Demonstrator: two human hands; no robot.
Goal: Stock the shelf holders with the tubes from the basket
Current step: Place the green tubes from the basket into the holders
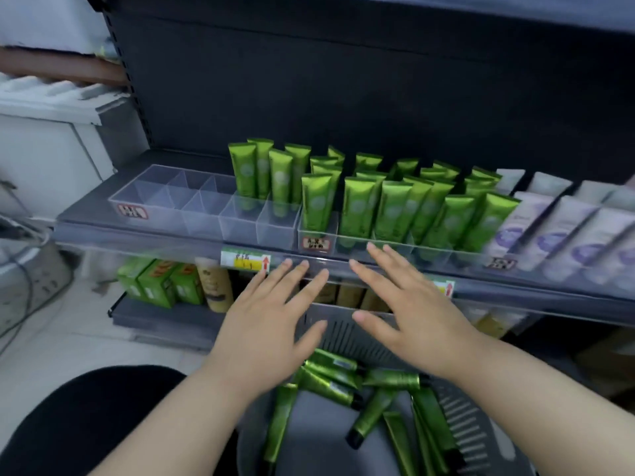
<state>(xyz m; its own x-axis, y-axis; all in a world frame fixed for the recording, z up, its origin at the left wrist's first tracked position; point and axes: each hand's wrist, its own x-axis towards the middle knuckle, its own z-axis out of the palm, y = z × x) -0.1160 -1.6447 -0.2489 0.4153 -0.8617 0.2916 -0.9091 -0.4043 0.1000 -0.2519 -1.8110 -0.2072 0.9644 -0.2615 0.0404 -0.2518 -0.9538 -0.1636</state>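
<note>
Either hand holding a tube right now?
No, the left hand and right hand are both spread open and empty above the basket.

Shelf tubes are metallic green with pale dots; lilac tubes at 3 o'clock. At 6 o'clock, the basket is grey, its loose tubes green, black-capped.

No txt I can actually read. On the shelf edge a yellow price tag: red up-arrow, scribble too blurred. A 2nd tag further right, same arrow. The red-framed labels on the clear holders: characters illegible.
</note>
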